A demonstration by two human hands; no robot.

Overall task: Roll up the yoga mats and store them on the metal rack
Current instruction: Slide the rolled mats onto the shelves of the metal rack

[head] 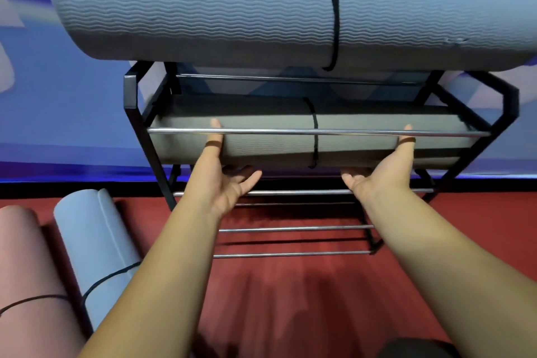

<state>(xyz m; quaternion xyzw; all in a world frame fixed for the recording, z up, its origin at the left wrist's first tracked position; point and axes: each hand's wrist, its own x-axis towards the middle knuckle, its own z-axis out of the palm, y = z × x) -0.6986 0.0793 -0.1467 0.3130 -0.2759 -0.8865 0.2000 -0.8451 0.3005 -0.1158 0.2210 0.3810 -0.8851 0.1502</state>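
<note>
About halfway, looks like: top mat (pixel 232 9) is parked on the rack (pixel 130 96), second mat (pixel 276 145) is cradled on the middle shelf by the flat, unclenched left hand (pixel 223 183) and right hand (pixel 383 174), while pink roll (pixel 26 256) and blue roll (pixel 96 241) are still left on the floor.

The metal rack (pixel 130 96) stands on the red floor (pixel 290 299) in front of me. On its top shelf lies a rolled grey-blue mat (pixel 203 9), which sticks out past both ends of the rack. In the second shelf, behind the front bar, is a rolled grey mat (pixel 261 145). On the floor left of the rack lie a pink roll (pixel 26 256) and a light blue roll (pixel 96 241), side by side.
</note>
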